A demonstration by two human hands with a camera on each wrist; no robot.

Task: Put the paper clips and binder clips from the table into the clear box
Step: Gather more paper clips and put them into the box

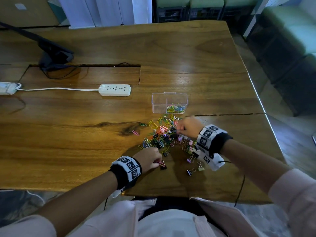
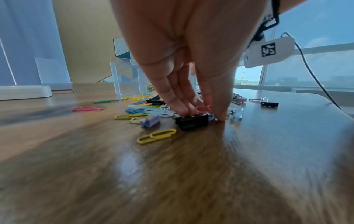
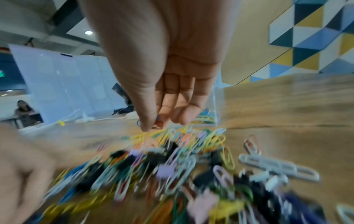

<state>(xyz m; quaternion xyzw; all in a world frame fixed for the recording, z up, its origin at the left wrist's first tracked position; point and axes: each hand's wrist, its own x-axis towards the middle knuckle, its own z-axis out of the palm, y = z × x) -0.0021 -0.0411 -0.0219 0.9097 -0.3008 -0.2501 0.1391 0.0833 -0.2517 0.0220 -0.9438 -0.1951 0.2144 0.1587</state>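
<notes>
Paper clips [image 1: 162, 134] and binder clips lie heaped just before the clear box [image 1: 169, 103]; your left hand [image 1: 150, 159] pinches a black binder clip [image 2: 192, 122], your right hand [image 1: 189, 127] pinches paper clips, and tangled neighbours may drag and spill.

We're seeing multicoloured paper clips [image 1: 162, 132], black and lilac binder clips [image 1: 190, 171], a clear box [image 1: 160, 103], brown wood-grain table [image 1: 68, 134], white power strip [image 1: 114, 89], black-and-white patterned wristbands [image 1: 128, 166].
</notes>
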